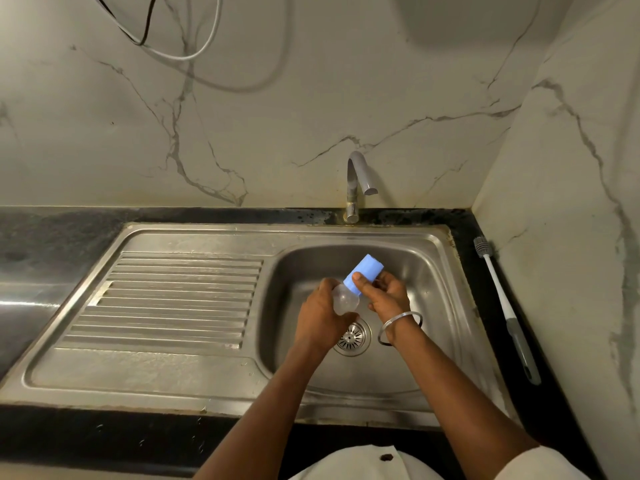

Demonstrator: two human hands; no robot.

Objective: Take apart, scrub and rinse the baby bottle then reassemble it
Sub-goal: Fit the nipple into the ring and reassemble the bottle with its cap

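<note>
Head view: nearest, two bare forearms reach out over the near rim of the steel sink (pixel 180 372) into the basin on the right. The left hand (pixel 323 315) is wrapped around the clear body of the baby bottle (pixel 344 299), fingers closed on it. The right hand (pixel 382 292), a metal bangle (pixel 400 327) at its wrist, pinches the blue cap (pixel 365 271) with thumb and fingers. The bottle is held tilted above the drain (pixel 351 337), cap end pointing far and right, clear of the basin floor.

The bottle appears fully assembled, so the step in hand is likely the first separation: cap off, then collar and teat.

Procedure advice:
- Hold the body firmly with the left hand; do not squeeze it.
- Pull or twist the cap along the bottle's axis, not sideways.
- Keep the work over the basin so loose parts drop inside, away from the drain opening.

To the left lies the ribbed draining board (pixel 180 292), a suitable place for removed parts. On the dark counter at far right lies the bottle brush (pixel 502 306), well apart from both hands. Beyond the basin stands the tap (pixel 356 181); no water is visibly running.
</note>
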